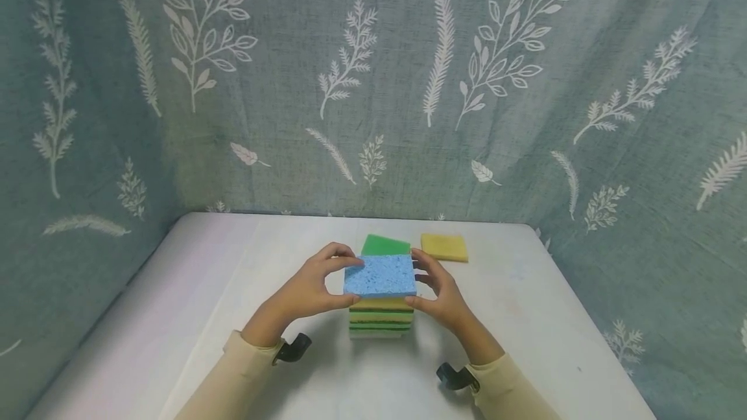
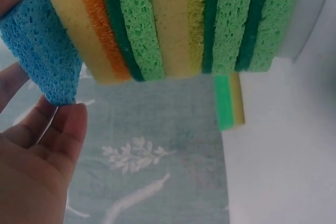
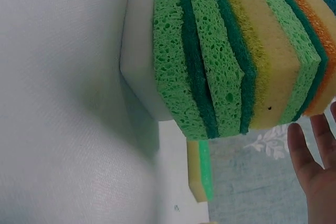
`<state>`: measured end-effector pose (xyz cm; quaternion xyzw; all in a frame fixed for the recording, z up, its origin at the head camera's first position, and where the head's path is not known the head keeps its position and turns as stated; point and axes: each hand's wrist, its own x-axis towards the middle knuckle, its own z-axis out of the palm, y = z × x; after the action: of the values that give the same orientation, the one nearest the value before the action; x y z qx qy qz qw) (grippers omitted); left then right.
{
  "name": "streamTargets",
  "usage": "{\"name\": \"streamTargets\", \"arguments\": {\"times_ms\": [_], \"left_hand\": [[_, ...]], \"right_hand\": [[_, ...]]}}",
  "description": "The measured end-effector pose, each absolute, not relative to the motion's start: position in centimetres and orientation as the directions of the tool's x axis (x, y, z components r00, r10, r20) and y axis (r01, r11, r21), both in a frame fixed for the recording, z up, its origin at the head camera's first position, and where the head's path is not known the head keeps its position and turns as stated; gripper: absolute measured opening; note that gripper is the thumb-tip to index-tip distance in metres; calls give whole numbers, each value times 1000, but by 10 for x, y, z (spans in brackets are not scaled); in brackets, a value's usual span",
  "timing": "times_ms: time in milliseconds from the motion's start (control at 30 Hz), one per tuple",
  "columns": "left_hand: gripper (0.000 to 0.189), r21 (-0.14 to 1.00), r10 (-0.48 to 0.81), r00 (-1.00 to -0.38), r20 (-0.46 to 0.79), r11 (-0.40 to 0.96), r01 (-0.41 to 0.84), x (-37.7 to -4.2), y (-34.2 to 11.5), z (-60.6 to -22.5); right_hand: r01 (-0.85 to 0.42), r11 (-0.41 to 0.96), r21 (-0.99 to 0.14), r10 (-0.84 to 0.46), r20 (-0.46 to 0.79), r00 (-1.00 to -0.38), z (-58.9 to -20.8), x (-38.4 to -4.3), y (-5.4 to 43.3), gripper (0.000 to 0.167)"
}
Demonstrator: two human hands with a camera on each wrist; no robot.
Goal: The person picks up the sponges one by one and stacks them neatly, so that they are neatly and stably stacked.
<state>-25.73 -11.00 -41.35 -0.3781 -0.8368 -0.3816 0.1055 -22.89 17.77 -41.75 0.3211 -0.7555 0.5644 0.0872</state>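
A blue porous sponge point(image 1: 380, 276) lies at the top of a stack of sponges point(image 1: 381, 317), tilted in the left wrist view. At its left end my left hand point(image 1: 318, 284) pinches it, thumb on the near edge and fingers on the far side. My right hand point(image 1: 442, 290) grips the right end, thumb at the near corner and fingers behind. Below, the stack point(image 2: 173, 24) has cream, orange, green and yellow layers over a white block point(image 3: 139, 51). Whether the blue sponge rests fully on the stack, I cannot tell.
Behind the stack on the white table point(image 1: 525, 316) lies a green-topped sponge point(image 1: 385, 245), partly hidden by the blue one. A yellow sponge point(image 1: 445, 247) lies to its right. Patterned grey-green cloth point(image 1: 397, 148) hangs around the table's back and sides.
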Motion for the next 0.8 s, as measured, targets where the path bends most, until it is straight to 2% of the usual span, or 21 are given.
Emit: {"name": "streamTargets", "arguments": {"times_ms": [167,800], "left_hand": [[54,569,557,-694,456,417,709,-259,-108,-413],[61,577,577,-697,425,421,700,-258,-114,-415]], "right_hand": [[-581,160,-798,-390,489,-780,-419,-230,179,82],[-571,139,-809,-406,480,-778,-423,-229,180,78]]}}
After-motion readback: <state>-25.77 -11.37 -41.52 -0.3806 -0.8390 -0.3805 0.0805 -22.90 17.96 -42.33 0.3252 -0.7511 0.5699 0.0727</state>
